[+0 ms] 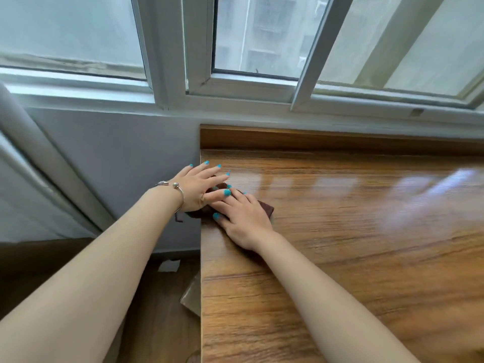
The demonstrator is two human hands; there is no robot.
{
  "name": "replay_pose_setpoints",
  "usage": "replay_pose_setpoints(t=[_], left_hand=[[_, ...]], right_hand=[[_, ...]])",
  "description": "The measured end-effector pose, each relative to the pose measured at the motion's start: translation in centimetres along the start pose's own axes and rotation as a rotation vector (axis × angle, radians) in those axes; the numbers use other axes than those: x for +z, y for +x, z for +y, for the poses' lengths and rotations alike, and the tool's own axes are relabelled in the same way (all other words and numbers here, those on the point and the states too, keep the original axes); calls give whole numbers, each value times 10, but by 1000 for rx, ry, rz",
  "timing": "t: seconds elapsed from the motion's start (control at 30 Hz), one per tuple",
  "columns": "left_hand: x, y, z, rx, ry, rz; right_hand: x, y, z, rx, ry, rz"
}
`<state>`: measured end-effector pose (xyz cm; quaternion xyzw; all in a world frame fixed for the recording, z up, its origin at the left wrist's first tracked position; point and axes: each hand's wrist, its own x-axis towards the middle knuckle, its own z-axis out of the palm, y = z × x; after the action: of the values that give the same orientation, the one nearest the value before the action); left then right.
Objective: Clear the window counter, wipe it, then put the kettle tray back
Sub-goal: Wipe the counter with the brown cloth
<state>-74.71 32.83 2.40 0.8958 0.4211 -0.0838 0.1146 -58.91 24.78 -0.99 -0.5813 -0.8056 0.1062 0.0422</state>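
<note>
I am pressing both spread hands, left hand and right hand, flat on the brown cloth at the counter's left edge, wiping it clean.

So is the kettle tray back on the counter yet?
No, the counter shows only a brown cloth under the left hand and right hand.

window: sliding panes set in pale frames, a building seen through the glass | wall: grey, below the sill | floor: dark wood | paper scrap: laid on the floor
</note>
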Motion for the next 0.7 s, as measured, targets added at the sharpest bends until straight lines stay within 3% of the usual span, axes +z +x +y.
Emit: replay_pose_setpoints(t=[0.5,0.7], left_hand=[[43,-50,92,-129,-98,-73],[40,-36,78,-110,36,-58]], right_hand=[[10,-220,-16,-217,60,-101],[7,-214,-7,-285,39,-115]])
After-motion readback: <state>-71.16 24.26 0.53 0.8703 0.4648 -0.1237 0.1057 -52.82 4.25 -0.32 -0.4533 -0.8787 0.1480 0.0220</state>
